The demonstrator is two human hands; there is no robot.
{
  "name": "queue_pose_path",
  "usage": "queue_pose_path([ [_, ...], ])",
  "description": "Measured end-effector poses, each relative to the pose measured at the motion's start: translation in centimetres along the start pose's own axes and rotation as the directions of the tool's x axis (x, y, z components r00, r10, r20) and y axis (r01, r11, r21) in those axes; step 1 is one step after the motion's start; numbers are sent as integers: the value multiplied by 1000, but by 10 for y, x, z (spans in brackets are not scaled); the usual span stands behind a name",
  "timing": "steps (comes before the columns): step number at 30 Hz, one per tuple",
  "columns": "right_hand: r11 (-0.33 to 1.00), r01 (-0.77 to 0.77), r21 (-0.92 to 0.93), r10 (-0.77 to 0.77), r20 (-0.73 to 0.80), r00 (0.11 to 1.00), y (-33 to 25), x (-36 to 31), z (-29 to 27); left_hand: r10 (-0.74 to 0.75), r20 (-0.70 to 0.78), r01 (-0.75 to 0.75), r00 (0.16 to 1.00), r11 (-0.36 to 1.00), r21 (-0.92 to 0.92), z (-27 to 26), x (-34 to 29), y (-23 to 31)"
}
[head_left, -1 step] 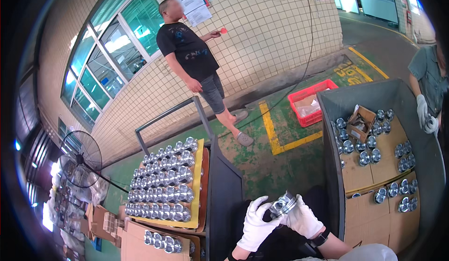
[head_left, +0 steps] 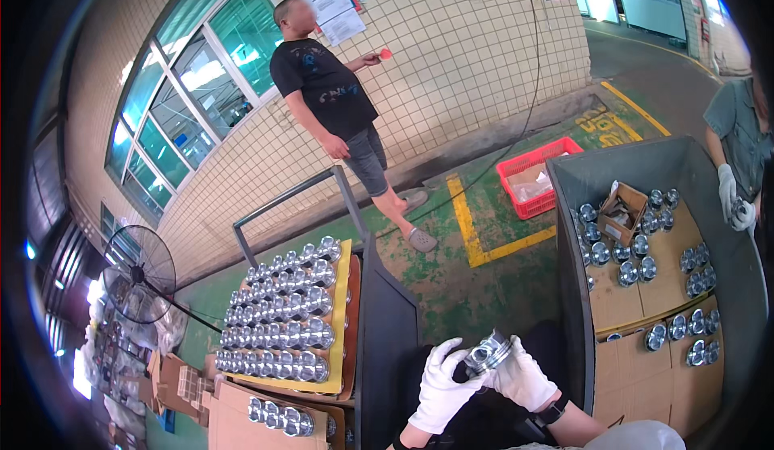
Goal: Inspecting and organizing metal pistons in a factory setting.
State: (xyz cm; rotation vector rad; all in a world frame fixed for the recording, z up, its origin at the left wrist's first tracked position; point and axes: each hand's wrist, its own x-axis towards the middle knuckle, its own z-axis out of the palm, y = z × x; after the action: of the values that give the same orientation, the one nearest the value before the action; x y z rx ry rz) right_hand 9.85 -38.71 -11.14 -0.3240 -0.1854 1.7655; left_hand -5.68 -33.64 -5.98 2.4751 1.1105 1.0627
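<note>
In front of me, low in the picture, a shiny metal piston (head_left: 488, 353) is held up between both hands. My left hand (head_left: 443, 389), in a white glove, grips its left side with fingers curled. From the other side my right hand (head_left: 522, 377), also gloved, closes round the piston; its fingertips are partly hidden. Rows of similar pistons (head_left: 278, 309) stand on a yellow sheet (head_left: 345, 321) on the cart to the left. A few more pistons (head_left: 280, 418) are on cardboard nearer me. Other pistons (head_left: 637, 269) lie in small groups on cardboard in the grey bin to the right.
The grey bin's wall (head_left: 571, 289) rises close to my right hand; a small open carton (head_left: 623, 214) sits inside. A dark cart (head_left: 387, 297) with a handle is left. Beyond lies a red crate (head_left: 528, 196). One person (head_left: 322, 87) stands by the wall; another's gloved hand (head_left: 742, 214) holds a piston.
</note>
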Motion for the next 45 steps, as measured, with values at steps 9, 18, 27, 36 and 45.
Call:
queue_pose_path([
  [9,1000,-17,23,17,10,1000,-3,-3,5,-14,15,14,1000,1000,0,-1,2,2],
  [18,214,-379,900,104,365,925,-3,-2,-2,15,-19,-14,1000,1000,18,-1,3,1],
  [27,998,14,-65,-15,-20,1000,-1,-1,2,-91,21,92,996,993,-76,1,-2,-1],
  [36,1000,-13,-26,13,20,1000,-2,4,-4,19,-19,-18,1000,999,46,3,0,-7],
  [45,1000,-5,2,5,90,996,4,-3,-14,13,-11,-13,1000,1000,23,-2,-5,4],
])
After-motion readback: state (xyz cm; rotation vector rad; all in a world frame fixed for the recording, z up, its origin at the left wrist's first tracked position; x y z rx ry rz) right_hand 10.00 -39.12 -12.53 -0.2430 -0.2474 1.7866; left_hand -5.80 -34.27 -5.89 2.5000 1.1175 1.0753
